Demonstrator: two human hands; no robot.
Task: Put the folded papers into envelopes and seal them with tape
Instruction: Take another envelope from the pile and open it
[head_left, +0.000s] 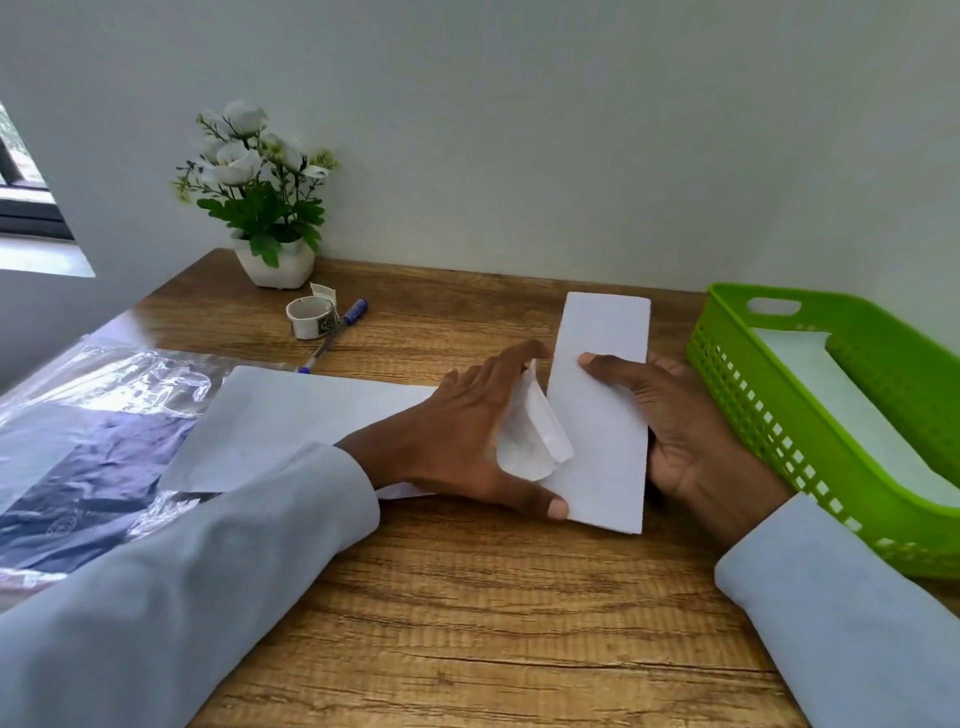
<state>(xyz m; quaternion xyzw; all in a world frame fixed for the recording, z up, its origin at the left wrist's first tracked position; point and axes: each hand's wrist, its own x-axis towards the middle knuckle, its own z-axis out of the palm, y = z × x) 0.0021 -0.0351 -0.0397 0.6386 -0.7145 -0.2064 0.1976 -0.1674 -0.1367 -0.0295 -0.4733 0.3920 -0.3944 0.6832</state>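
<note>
A white envelope lies flat on the wooden table, its mouth toward the right. My left hand rests on that end and lifts the curled flap with its fingers. My right hand grips a folded white paper, thumb on top, its long side running away from me. The paper's left edge sits at the envelope's mouth, under the raised flap. A roll of white tape stands near the back of the table, a loose end sticking up.
A green plastic basket at the right holds white paper. A blue pen lies beside the tape. A potted white flower stands at the back. A crinkled clear plastic bag covers the left side.
</note>
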